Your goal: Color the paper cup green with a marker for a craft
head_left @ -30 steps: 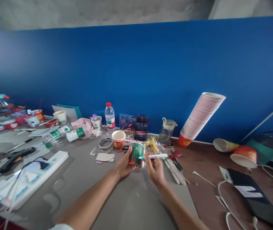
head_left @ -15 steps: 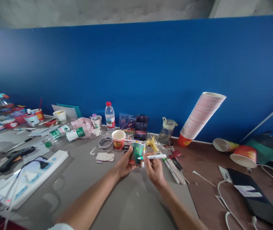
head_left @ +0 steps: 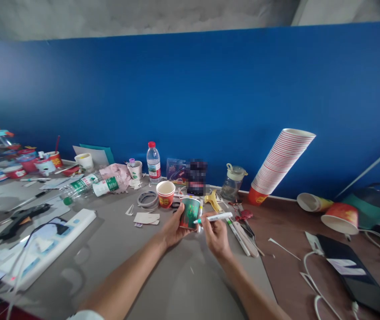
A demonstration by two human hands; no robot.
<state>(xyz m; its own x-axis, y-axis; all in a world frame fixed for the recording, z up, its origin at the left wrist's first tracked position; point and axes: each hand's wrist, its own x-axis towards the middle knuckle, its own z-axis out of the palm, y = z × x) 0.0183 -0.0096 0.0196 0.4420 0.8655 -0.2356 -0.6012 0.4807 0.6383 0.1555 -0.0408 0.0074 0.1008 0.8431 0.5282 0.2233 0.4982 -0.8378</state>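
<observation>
My left hand (head_left: 174, 229) is wrapped round the side of a paper cup (head_left: 190, 212) coloured mostly green, with some red near its base. In my right hand (head_left: 217, 235) is a white marker pen (head_left: 217, 217) with a green tip, gripped between thumb and fingers. The pen's tip is at the lower right of the cup's green side; whether it touches cannot be made out. Just behind the cup stands a red and white paper cup (head_left: 165, 194). Beside it lie a roll of tape (head_left: 147, 200) and cut pieces of white card (head_left: 146, 218).
A tall leaning stack of paper cups (head_left: 281, 162) stands at the right by the blue partition. A water bottle (head_left: 153, 163) and a glass jar (head_left: 232, 183) stand at the back. Leftward lie a power strip (head_left: 59, 246) and a glue gun (head_left: 23, 220). A phone (head_left: 353, 266) lies right.
The marker's tip has shifted slightly right and down on the cup's side. My left hand keeps the cup almost where it was.
</observation>
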